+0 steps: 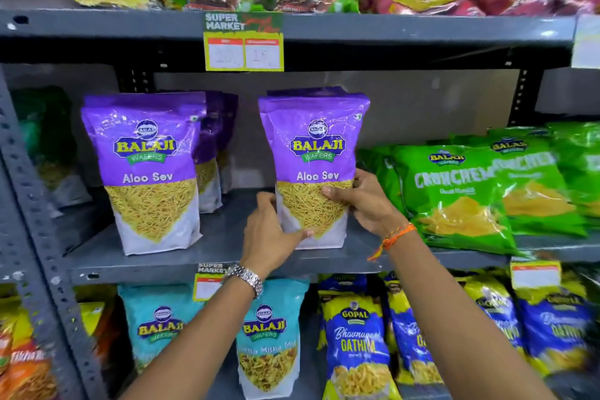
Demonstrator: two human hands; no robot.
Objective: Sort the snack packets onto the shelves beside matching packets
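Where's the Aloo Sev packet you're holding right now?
Head view: Aloo Sev packet stands mid-shelf, centre, between left hand and right hand, right of matching purple packet, left of green packets.

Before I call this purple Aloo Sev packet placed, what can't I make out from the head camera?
- Price tag on the upper shelf edge: figures washed out, unreadable.
- Dark green packet at far left: in shadow and blurred, no label legible.
- Purple Aloo Sev packet: lower corners covered by left hand and right hand.
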